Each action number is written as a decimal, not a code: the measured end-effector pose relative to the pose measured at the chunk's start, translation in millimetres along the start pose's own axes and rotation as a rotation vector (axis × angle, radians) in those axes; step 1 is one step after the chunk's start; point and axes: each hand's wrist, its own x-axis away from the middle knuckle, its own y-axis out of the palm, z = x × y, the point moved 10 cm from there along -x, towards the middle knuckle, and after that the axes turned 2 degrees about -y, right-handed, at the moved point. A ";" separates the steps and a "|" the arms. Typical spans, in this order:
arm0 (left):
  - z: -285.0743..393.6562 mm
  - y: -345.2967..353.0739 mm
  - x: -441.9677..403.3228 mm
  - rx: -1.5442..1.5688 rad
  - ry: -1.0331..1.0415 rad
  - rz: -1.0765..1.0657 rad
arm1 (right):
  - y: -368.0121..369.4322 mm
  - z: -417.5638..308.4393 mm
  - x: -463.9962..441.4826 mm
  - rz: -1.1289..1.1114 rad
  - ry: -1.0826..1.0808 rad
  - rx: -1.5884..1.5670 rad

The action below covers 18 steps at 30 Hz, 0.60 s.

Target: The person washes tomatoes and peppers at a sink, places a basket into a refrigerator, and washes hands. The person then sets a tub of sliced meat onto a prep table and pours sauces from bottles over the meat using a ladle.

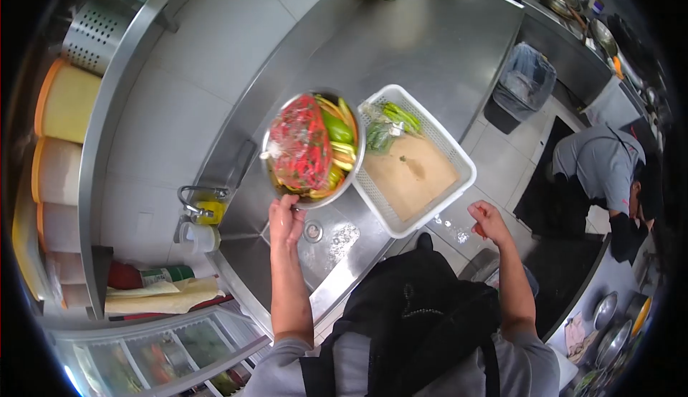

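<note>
- Head view: the metal bowl (356, 155) is over the sink (297, 250) at the counter's near end, its rim overlapping the left long side of the white basket (464, 175).
- The left hand (287, 219) is the nearer one, grasping the bowl's near rim; the bowl extends straight ahead of it. The bowl is round; the red bag (301, 142) inside lies lengthwise, roughly in line with the left forearm.
- The right hand (488, 222) is curled inward, nothing visible in it, just beyond the basket's near right corner, which juts past the counter's (401, 35) front edge.
- Counted: one bowl, one red bag, one basket, one bag of greens (380, 139) in the basket's far end; the cut vegetables (344, 155) overlap too much to count.
</note>
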 end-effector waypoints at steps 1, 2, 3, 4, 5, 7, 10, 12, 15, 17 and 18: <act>-8.3 21.8 11.6 -0.015 -0.045 -0.059 | -0.6 0.2 1.5 0.017 0.013 -0.005; -18.7 37.7 18.6 -0.024 -0.092 -0.119 | 0.9 -6.2 2.3 -0.003 -0.034 -0.094; -33.2 39.7 19.9 -0.105 -0.145 -0.179 | 2.2 -14.5 4.8 -0.023 -0.086 -0.179; -39.4 52.6 28.1 -0.100 -0.155 -0.189 | 2.1 -23.1 11.2 -0.009 -0.082 -0.175; -48.6 65.7 37.7 -0.141 -0.182 -0.186 | -2.3 -32.4 16.8 0.041 -0.068 -0.241; -64.8 82.8 42.4 -0.200 -0.238 -0.314 | -10.7 -41.1 22.8 0.084 -0.054 -0.300; -86.1 100.3 45.5 -0.382 -0.335 -0.368 | -14.6 -58.9 25.2 0.076 -0.090 -0.398; -87.3 118.4 48.4 -0.436 -0.312 -0.381 | -11.6 -78.5 28.6 0.038 -0.101 -0.406; -93.9 132.6 51.2 -0.701 -0.333 -0.418 | -10.4 -79.6 18.6 0.029 -0.090 -0.351; -93.5 130.0 40.2 -0.799 -0.231 -0.434 | -12.2 -82.0 10.0 0.027 -0.092 -0.251; -90.3 131.7 37.1 -0.902 -0.129 -0.456 | -15.6 -85.2 5.3 0.034 -0.096 -0.156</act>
